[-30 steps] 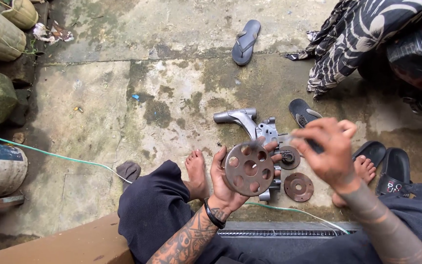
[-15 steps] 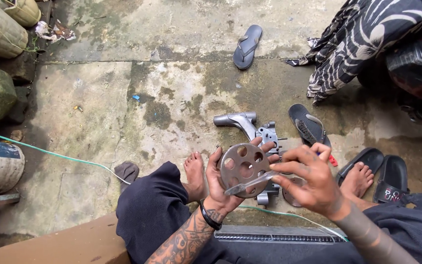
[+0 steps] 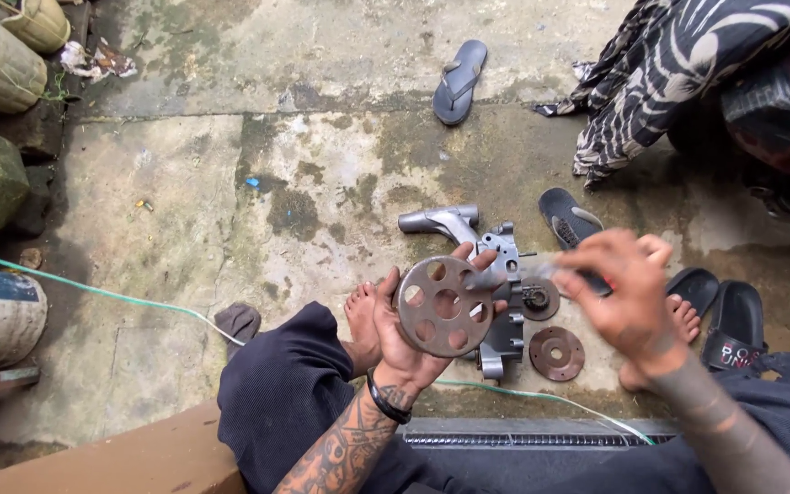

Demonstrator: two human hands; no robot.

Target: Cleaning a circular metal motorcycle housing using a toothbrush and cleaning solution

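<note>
One holed disc [image 3: 443,306], left hand [image 3: 395,340] grip underneath

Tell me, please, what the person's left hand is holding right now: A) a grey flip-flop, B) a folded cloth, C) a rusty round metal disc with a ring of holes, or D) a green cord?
C: the left hand grips the rusty round disc, its ring of holes facing the camera, above the grey metal housing on the concrete.
</note>
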